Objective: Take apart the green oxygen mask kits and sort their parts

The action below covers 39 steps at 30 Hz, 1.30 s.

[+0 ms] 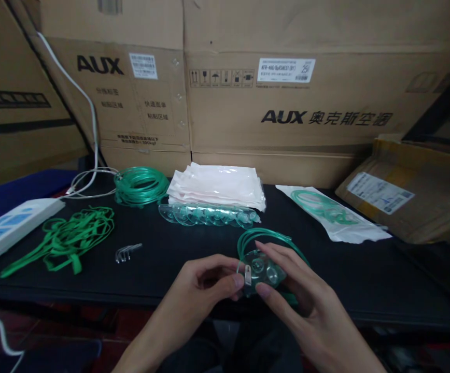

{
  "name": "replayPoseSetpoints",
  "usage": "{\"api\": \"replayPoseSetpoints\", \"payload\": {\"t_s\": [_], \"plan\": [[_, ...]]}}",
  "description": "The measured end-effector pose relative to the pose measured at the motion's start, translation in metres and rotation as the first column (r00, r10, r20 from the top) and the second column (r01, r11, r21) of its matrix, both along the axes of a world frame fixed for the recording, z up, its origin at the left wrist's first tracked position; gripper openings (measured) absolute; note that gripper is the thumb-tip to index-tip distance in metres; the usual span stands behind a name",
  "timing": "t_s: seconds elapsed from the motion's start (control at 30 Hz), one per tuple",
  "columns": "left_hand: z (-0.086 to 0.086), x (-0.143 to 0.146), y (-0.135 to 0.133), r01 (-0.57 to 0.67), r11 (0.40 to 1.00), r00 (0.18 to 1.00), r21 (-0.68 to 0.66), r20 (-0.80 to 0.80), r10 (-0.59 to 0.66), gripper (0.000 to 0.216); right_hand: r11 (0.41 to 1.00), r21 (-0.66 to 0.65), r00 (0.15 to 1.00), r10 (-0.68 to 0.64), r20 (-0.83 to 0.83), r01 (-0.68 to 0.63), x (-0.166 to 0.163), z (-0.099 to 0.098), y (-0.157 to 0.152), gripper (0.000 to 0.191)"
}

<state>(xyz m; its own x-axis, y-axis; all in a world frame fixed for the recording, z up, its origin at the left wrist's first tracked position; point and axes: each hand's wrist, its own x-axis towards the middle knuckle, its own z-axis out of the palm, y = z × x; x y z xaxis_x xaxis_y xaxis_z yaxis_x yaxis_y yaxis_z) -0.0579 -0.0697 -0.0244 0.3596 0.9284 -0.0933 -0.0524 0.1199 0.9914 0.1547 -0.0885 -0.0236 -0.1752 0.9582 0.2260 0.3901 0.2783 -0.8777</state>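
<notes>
A clear green oxygen mask (268, 275) is held between my hands near the table's front edge. My left hand (211, 285) pinches the mask's left edge, thumb and fingers beside a small metal nose strip (248, 275). From the right, my right hand (300, 292) grips the mask with its thumb low and its fingers along the upper side. Green tubing (259, 233) loops behind the mask and passes partly under my right hand. Several small metal strips (127, 252) lie to the left of my hands.
Behind the hands sit a row of nested masks (209, 214) and a stack of white pouches (219, 184). Coiled green tubing (141, 185), green straps (77, 238) and a power strip (15, 225) lie left. A packaged mask (326, 210) and cardboard box (396, 181) stand right.
</notes>
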Motion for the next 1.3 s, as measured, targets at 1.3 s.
{"api": "replayPoseSetpoints", "payload": {"t_s": [1.3], "plan": [[0.004, 0.024, -0.018, -0.232, 0.854, 0.940, 0.465, -0.118, 0.320, 0.003, 0.955, 0.224, 0.980, -0.196, -0.029, 0.197, -0.010, 0.014, -0.001, 0.012]]}}
